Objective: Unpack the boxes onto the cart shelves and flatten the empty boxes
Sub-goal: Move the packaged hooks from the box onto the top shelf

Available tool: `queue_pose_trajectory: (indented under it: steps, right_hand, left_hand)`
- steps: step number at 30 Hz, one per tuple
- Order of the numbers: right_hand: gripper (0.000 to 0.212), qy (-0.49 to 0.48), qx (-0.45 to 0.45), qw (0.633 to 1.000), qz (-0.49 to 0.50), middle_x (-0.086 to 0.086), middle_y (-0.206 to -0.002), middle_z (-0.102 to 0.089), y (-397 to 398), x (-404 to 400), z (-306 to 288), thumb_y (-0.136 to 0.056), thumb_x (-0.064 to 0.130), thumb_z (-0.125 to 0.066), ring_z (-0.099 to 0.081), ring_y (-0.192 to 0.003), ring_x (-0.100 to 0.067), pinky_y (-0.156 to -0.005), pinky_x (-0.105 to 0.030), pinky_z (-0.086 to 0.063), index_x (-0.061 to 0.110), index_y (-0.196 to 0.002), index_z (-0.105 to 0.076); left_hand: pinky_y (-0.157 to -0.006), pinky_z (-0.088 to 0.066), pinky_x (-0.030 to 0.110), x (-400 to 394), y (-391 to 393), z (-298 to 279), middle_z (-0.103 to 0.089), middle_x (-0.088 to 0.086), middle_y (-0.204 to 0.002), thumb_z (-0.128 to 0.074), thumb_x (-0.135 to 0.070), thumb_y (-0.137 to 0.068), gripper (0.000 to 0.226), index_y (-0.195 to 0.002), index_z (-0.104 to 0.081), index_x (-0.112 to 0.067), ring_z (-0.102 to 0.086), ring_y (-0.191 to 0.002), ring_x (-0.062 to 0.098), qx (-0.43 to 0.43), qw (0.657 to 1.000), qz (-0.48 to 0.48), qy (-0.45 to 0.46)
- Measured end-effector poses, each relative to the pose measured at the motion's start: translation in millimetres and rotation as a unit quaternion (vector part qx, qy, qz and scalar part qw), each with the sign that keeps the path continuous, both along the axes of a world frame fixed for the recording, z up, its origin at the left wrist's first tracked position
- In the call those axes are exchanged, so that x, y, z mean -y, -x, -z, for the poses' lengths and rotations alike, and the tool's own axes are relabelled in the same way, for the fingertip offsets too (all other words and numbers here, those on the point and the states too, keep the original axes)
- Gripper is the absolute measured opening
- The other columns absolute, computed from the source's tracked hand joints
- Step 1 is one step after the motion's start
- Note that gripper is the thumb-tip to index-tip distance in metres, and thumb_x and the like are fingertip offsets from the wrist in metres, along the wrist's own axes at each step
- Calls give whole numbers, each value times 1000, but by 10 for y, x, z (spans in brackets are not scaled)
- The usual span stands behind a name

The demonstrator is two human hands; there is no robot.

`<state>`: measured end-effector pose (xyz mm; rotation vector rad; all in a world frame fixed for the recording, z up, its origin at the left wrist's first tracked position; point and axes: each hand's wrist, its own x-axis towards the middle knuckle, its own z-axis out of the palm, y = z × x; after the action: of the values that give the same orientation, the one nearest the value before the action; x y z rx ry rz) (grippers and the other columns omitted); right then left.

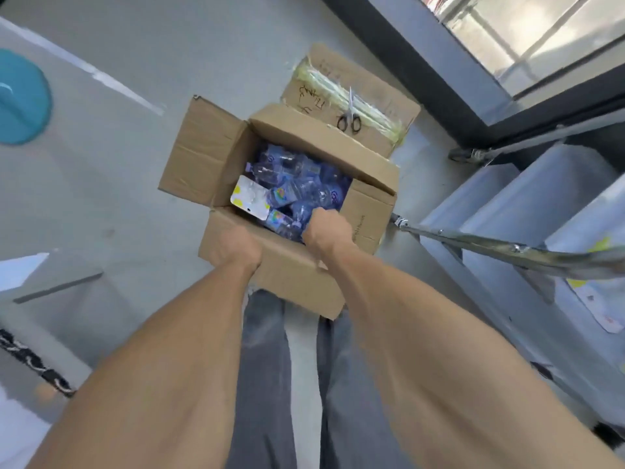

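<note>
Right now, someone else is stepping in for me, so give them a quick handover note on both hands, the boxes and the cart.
Left hand grips the near flap of the open box on the floor.
Right hand reaches into it among the blue packaged items; whether it holds one cannot be told.
The open box looks nearly full; one white card pack lies on top.
Behind it a second box is taped shut, with scissors on it.
The cart shelves stand to the right, with a few packs on one.
Left: empty this box, cut open and unpack the second, flatten both.
</note>
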<state>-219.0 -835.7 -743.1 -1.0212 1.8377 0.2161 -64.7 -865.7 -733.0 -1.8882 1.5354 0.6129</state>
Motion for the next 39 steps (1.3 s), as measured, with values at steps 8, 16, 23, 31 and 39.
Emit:
queue_pose_trajectory:
  steps: [8, 16, 23, 31, 39]
  right_hand:
    - [22, -54, 10, 995, 88, -16, -117, -61, -516, 376, 1703, -91, 13, -52, -60, -106, -36, -73, -36, -44, 7, -111, -58]
    - [29, -87, 37, 963, 254, -16, -124, -59, -1276, 570, 2926, -90, 13, -51, -58, -112, -36, -76, -36, -40, 8, -119, -57]
    - [32, -115, 28, 942, 314, -16, -124, -62, -1321, 308, 2986, -90, 19, -52, -59, -113, -36, -86, -35, -46, 9, -120, -60]
    - [22, -56, 2, 914, 402, -20, -112, -65, -933, 724, 1856, -92, 14, -48, -62, -105, -37, -75, -34, -45, 3, -105, -63]
    - [37, 24, -50, 862, 503, -20, -120, -64, -91, 1161, -673, -87, 27, -56, -61, -112, -37, -81, -34, -49, 4, -115, -62]
  left_hand:
    - [-79, -45, 36, 820, -297, 1785, -62, 20, -121, -54, -15, -92, 27, -116, -62, -4, -60, -112, 37, 5, 987, 156, -48]
    - [-89, -48, 40, 1171, -416, 3135, -54, 17, -132, -49, -25, -97, 45, -138, -45, -5, -56, -118, 34, 16, 969, 239, -62]
    - [-77, -43, 32, 1268, -430, 3196, -63, 10, -122, -55, -17, -92, 28, -118, -61, -11, -62, -111, 29, 27, 951, 300, -62]
    - [-84, -47, 39, 1396, -382, 1880, -63, 21, -118, -54, -25, -97, 30, -116, -60, -2, -60, -110, 39, -75, 964, 255, -12]
    - [-65, -35, 37, 1344, 388, -529, -65, 14, -91, -52, -35, -99, 28, -84, -53, -11, -60, -87, 36, -275, 912, 300, 53]
